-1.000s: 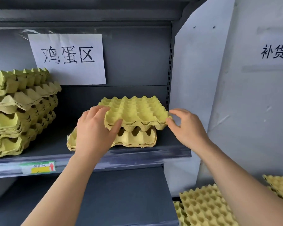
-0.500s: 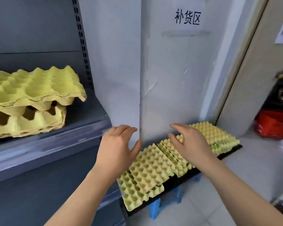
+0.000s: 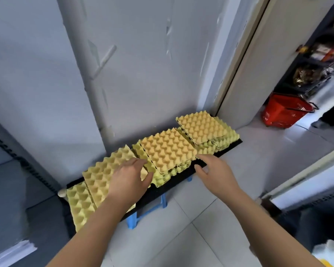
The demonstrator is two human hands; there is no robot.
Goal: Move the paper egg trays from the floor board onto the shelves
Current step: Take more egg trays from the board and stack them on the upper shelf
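Note:
Yellow paper egg trays lie in three piles on a black floor board [image 3: 174, 185] against the white wall: a left pile [image 3: 96, 178], a middle pile [image 3: 167, 149] and a right pile [image 3: 202, 128]. My left hand [image 3: 128, 179] hovers over the gap between the left and middle piles, fingers spread, holding nothing. My right hand [image 3: 215, 173] is open just off the near right corner of the middle pile, also holding nothing. Whether either hand touches a tray I cannot tell.
The dark grey shelf unit [image 3: 14, 189] fills the left edge. The board rests on a blue stool [image 3: 141, 215]. A red shopping basket [image 3: 285, 110] stands on the tiled floor beyond a doorway at the right, with a stocked rack behind it.
Both hands left the trays on the shelf and swung right and down to the floor board. The view turned from the shelf to the piles on the board.

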